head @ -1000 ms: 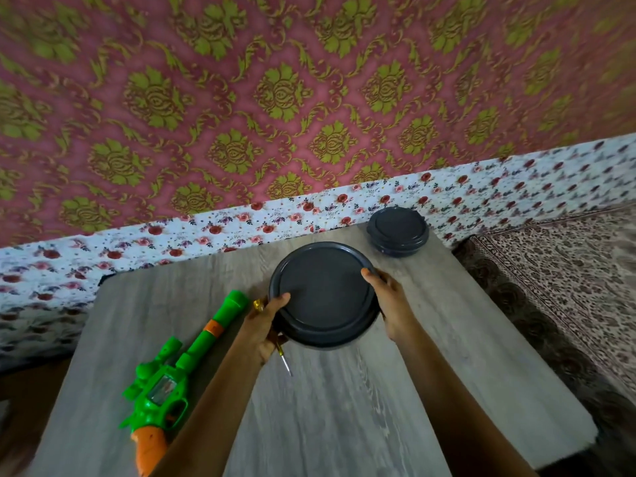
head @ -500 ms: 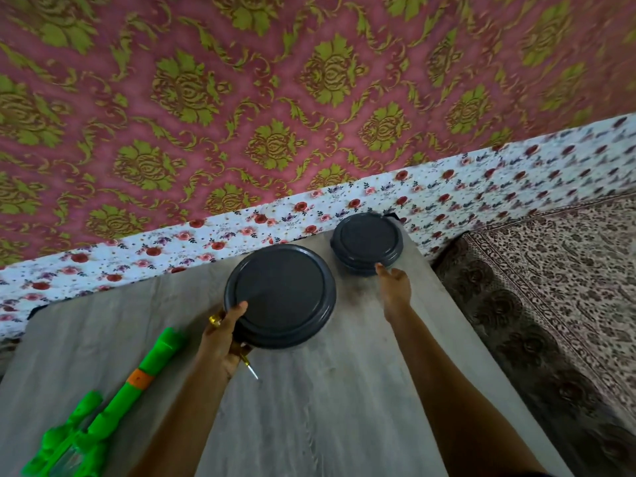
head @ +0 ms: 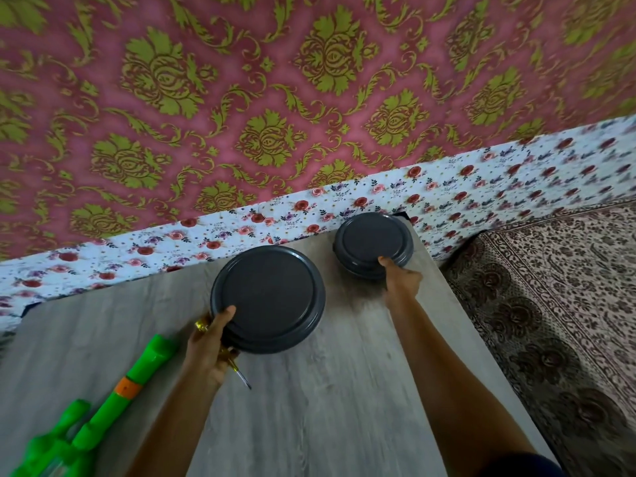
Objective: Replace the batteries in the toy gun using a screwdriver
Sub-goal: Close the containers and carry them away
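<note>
- The worktop [head: 327, 390] was a pale grey wood-grain top, and it ran back to a strip of white cloth with red flowers [head: 172, 242].
- Behind the strip we saw a pink wall covering [head: 309, 98] patterned in olive-gold.
- The green toy gun [head: 103, 418] lay on the worktop at the lower left, with its orange-banded barrel pointing up and right. Part of its body was cut off by the frame edge.
- Our left hand [head: 210, 342] was clamped on the near rim of the large dark round container [head: 268, 297], thumb on the lid. The screwdriver [head: 241, 375] was held in the same fingers, its tip pointing down and right.
- Our right hand [head: 401, 282] gripped the small dark round container [head: 371, 244] at the worktop's far right corner, thumb on its lid.
- A brown patterned carpet [head: 550, 287] lay to the right of the worktop.
- A second earlier the right hand had held the large container's right rim. Half a second earlier it had only just reached the small one.
- The left hand had kept its grip throughout.
</note>
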Action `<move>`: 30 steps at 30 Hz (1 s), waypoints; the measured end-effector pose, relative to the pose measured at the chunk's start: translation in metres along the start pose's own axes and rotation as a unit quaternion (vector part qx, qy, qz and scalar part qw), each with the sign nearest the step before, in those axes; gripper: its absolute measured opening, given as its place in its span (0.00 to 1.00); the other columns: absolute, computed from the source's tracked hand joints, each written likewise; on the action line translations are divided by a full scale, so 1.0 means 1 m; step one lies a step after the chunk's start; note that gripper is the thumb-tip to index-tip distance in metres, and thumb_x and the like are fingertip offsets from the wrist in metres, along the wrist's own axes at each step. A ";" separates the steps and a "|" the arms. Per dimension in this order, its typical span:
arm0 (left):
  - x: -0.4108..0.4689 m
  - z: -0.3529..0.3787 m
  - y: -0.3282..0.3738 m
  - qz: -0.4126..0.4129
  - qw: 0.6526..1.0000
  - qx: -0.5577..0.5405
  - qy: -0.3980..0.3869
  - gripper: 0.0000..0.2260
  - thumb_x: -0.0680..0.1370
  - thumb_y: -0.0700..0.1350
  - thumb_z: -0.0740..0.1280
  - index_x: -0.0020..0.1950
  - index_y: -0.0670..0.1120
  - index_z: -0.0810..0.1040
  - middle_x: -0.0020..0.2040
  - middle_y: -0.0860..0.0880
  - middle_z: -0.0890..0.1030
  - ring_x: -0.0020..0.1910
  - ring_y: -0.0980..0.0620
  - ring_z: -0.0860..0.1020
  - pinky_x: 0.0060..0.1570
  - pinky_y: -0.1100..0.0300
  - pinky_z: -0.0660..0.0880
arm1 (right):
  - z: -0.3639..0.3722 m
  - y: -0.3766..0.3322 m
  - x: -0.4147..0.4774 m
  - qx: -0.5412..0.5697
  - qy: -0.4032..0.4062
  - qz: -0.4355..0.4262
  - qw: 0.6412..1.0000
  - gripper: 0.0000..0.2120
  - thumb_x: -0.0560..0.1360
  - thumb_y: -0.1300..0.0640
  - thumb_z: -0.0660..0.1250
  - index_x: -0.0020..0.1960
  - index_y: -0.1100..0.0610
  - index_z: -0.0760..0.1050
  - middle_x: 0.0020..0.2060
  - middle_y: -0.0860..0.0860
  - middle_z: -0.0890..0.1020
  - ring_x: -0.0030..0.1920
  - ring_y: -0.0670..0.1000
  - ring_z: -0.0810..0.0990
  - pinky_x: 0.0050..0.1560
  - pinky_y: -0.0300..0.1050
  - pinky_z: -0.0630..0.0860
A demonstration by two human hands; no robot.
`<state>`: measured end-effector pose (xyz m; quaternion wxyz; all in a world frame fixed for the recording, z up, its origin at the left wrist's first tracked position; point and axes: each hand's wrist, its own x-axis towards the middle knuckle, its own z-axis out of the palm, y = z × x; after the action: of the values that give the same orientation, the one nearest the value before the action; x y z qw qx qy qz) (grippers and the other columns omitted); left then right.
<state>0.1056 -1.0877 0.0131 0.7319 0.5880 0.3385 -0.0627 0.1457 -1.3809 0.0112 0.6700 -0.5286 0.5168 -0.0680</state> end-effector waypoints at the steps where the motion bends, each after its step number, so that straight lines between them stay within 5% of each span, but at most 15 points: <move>1: -0.001 -0.001 0.001 0.000 1.000 0.000 -0.003 0.04 0.74 0.44 0.71 0.46 0.49 0.77 0.47 0.47 0.80 0.42 0.47 0.78 0.42 0.51 0.74 | -0.002 -0.002 -0.005 0.003 0.000 0.004 1.000 0.31 0.68 0.55 0.74 0.64 0.63 0.63 0.60 0.61 0.74 0.58 0.60 0.75 0.58 0.53 0.75; 7: -0.016 -0.030 0.013 -0.002 1.000 -0.019 -0.021 0.06 0.74 0.46 0.70 0.50 0.51 0.78 0.53 0.47 0.80 0.50 0.46 0.78 0.53 0.45 0.75 | -0.014 0.009 -0.041 0.035 -0.053 0.032 0.997 0.35 0.62 0.52 0.77 0.63 0.61 0.66 0.56 0.58 0.75 0.54 0.58 0.77 0.56 0.56 0.77; 10: -0.027 -0.065 0.023 0.000 0.999 -0.039 -0.017 0.06 0.75 0.47 0.70 0.51 0.50 0.78 0.52 0.47 0.81 0.50 0.45 0.78 0.46 0.49 0.76 | -0.007 0.021 -0.077 0.048 -0.113 0.020 0.992 0.16 0.66 0.58 0.75 0.48 0.65 0.75 0.47 0.58 0.77 0.49 0.56 0.77 0.56 0.53 0.77; 12: -0.034 -0.094 0.031 0.009 0.998 -0.054 -0.008 0.05 0.75 0.48 0.69 0.49 0.49 0.77 0.52 0.45 0.81 0.46 0.46 0.78 0.42 0.52 0.75 | 0.002 0.028 -0.108 0.046 -0.139 0.008 0.989 0.12 0.68 0.60 0.73 0.46 0.65 0.75 0.43 0.57 0.76 0.47 0.54 0.76 0.56 0.52 0.77; 20: -0.053 -0.227 0.064 0.030 0.992 -0.115 0.038 0.04 0.76 0.46 0.68 0.44 0.48 0.75 0.44 0.46 0.80 0.41 0.47 0.78 0.40 0.52 0.76 | 0.059 0.084 -0.231 0.043 -0.190 -0.012 0.981 0.15 0.69 0.59 0.72 0.51 0.65 0.74 0.49 0.59 0.77 0.48 0.56 0.77 0.50 0.49 0.76; 23: -0.056 -0.282 0.075 0.045 0.989 -0.132 0.050 0.04 0.76 0.45 0.68 0.42 0.49 0.74 0.44 0.46 0.79 0.42 0.47 0.78 0.42 0.51 0.75 | 0.086 0.107 -0.275 0.033 -0.214 -0.013 0.976 0.23 0.70 0.59 0.72 0.59 0.71 0.72 0.57 0.64 0.77 0.51 0.58 0.78 0.55 0.53 0.77; 26: -0.060 -0.331 0.081 0.050 0.984 -0.157 0.067 0.02 0.76 0.44 0.68 0.45 0.50 0.75 0.45 0.48 0.79 0.43 0.48 0.77 0.42 0.52 0.75 | 0.110 0.125 -0.314 0.017 -0.243 -0.022 0.970 0.19 0.71 0.59 0.71 0.56 0.69 0.73 0.61 0.66 0.75 0.52 0.58 0.78 0.60 0.57 0.74; 30: -0.068 -0.381 0.087 0.057 0.978 -0.174 0.104 0.03 0.76 0.45 0.69 0.47 0.50 0.76 0.47 0.47 0.79 0.43 0.47 0.78 0.42 0.52 0.76 | 0.141 0.143 -0.350 -0.012 -0.279 -0.018 0.960 0.10 0.70 0.59 0.71 0.43 0.64 0.72 0.41 0.57 0.76 0.40 0.54 0.76 0.52 0.53 0.78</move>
<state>-0.0644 -0.7383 0.0924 0.7864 0.4732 0.3843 0.0999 0.0282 -1.0058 0.1037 0.7797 -0.5438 0.3008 0.0762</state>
